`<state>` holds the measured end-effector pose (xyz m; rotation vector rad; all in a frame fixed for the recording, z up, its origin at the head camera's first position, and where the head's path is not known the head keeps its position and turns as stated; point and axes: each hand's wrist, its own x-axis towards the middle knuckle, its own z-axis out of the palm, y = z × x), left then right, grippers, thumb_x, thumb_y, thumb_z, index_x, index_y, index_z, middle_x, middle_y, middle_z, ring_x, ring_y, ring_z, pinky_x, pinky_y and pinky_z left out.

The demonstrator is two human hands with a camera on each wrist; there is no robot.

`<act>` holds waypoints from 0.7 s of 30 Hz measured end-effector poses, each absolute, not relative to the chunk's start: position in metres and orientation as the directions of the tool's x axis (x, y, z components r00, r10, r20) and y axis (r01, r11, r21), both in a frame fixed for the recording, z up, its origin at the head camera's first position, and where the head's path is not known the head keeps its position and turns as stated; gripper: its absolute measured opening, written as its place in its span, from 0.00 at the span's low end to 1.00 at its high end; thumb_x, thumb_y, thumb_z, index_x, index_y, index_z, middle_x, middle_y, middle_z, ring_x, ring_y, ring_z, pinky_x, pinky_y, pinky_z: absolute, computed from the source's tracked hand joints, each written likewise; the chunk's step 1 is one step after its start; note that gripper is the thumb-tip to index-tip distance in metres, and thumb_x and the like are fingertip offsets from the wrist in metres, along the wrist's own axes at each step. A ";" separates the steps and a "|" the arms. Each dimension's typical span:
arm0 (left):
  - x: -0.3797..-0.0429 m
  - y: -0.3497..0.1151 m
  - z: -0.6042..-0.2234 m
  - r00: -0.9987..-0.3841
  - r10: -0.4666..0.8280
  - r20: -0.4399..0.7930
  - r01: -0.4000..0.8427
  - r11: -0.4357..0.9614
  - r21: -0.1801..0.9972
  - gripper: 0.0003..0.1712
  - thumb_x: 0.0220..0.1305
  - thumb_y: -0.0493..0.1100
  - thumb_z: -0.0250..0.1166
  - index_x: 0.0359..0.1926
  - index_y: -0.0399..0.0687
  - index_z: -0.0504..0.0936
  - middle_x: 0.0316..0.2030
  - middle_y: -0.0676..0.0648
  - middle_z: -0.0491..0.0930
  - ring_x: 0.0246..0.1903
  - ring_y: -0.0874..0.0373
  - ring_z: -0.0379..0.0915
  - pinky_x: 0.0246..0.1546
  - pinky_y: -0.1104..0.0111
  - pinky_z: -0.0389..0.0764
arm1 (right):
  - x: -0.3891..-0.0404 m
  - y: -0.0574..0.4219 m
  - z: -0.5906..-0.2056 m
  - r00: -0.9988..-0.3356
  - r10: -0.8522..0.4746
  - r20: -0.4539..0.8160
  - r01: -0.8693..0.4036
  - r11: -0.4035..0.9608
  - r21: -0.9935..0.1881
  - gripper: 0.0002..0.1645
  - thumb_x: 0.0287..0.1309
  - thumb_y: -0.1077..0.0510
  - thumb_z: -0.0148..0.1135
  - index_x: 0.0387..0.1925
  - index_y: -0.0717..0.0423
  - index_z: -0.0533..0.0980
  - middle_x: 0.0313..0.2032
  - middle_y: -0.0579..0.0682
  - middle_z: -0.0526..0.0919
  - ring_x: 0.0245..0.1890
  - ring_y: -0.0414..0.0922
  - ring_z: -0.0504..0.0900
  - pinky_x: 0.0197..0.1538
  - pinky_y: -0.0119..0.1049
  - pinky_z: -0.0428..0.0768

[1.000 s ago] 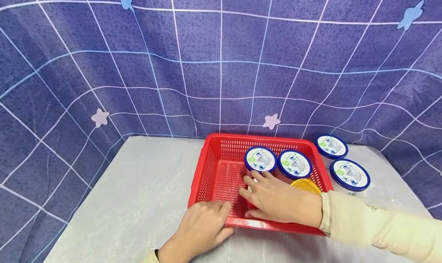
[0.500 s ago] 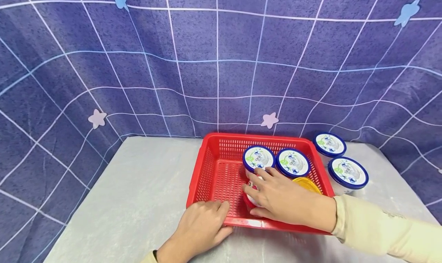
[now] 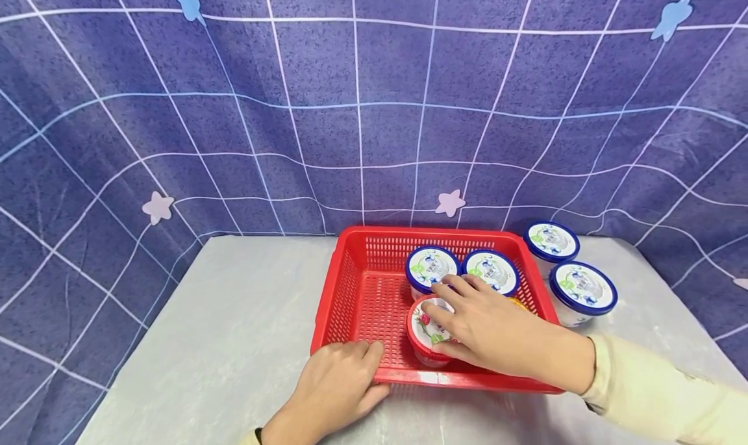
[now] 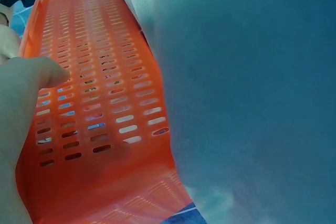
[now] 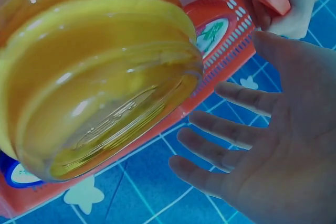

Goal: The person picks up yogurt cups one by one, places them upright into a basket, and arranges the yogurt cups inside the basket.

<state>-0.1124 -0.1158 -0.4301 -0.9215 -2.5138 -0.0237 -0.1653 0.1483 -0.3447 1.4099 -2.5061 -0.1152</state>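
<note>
My left hand (image 3: pixel 333 386) grips the near rim of a red perforated plastic basket (image 3: pixel 403 375), fingers over the edge and thumb on the outer wall. In the left wrist view, the thumb (image 4: pixel 44 72) lies against the slotted side. Inside the basket, a red-lidded tub (image 3: pixel 422 328) stands upright at the front. Loosely spread, my right hand (image 3: pixel 491 328) hovers over this tub's right side; the right wrist view shows the palm and apart fingers holding nothing. Beside that hand is a yellow translucent tub (image 5: pixel 105 77), mostly hidden in the head view (image 3: pixel 517 303).
Two blue-lidded tubs, a left one (image 3: pixel 431 266) and a right one (image 3: pixel 492 269), stand at the basket's back. Outside its right wall are a rear blue-lidded tub (image 3: pixel 551 240) and a front one (image 3: pixel 584 287). A purple curtain (image 3: pixel 386 127) hangs behind the grey tabletop (image 3: pixel 245 302).
My right hand has drawn back to the right, uncovering the red-lidded tub. My left hand keeps its grip on the rim. The head view has shifted slightly.
</note>
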 end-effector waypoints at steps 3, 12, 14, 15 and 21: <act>-0.112 -0.116 -0.430 -0.670 0.607 0.427 0.615 0.776 -0.137 0.25 0.48 0.63 0.70 0.29 0.51 0.71 0.16 0.58 0.63 0.14 0.61 0.65 0.16 0.68 0.62 | -0.165 0.154 -0.343 -0.521 -0.832 0.190 -0.815 0.551 0.178 0.34 0.60 0.37 0.63 0.60 0.52 0.75 0.57 0.59 0.78 0.59 0.59 0.76 0.60 0.58 0.72; -0.112 -0.116 -0.429 -0.670 0.606 0.428 0.614 0.777 -0.139 0.24 0.48 0.62 0.69 0.27 0.52 0.69 0.16 0.58 0.61 0.14 0.61 0.64 0.15 0.68 0.61 | -0.167 0.173 -0.342 -0.565 -0.794 0.227 -0.779 0.603 0.170 0.37 0.58 0.36 0.64 0.60 0.55 0.76 0.56 0.59 0.78 0.59 0.59 0.74 0.61 0.57 0.71; -0.112 -0.116 -0.429 -0.672 0.605 0.427 0.613 0.778 -0.139 0.24 0.48 0.62 0.69 0.27 0.52 0.69 0.16 0.58 0.61 0.14 0.61 0.64 0.15 0.68 0.61 | -0.168 0.177 -0.343 -0.558 -0.791 0.252 -0.778 0.604 0.174 0.36 0.58 0.36 0.64 0.59 0.55 0.77 0.55 0.58 0.79 0.58 0.58 0.74 0.61 0.57 0.71; -0.112 -0.116 -0.429 -0.672 0.605 0.427 0.612 0.779 -0.138 0.24 0.48 0.62 0.69 0.28 0.52 0.69 0.16 0.58 0.61 0.14 0.61 0.64 0.15 0.68 0.61 | -0.168 0.179 -0.343 -0.555 -0.789 0.263 -0.776 0.605 0.178 0.36 0.58 0.36 0.64 0.59 0.56 0.77 0.54 0.58 0.79 0.58 0.58 0.74 0.61 0.57 0.71; -0.112 -0.115 -0.428 -0.677 0.604 0.420 0.610 0.780 -0.138 0.24 0.49 0.62 0.68 0.28 0.52 0.69 0.16 0.58 0.61 0.14 0.61 0.64 0.15 0.69 0.60 | -0.170 0.187 -0.341 -0.560 -0.767 0.313 -0.766 0.623 0.157 0.35 0.58 0.37 0.65 0.58 0.56 0.76 0.53 0.59 0.79 0.58 0.59 0.74 0.60 0.58 0.71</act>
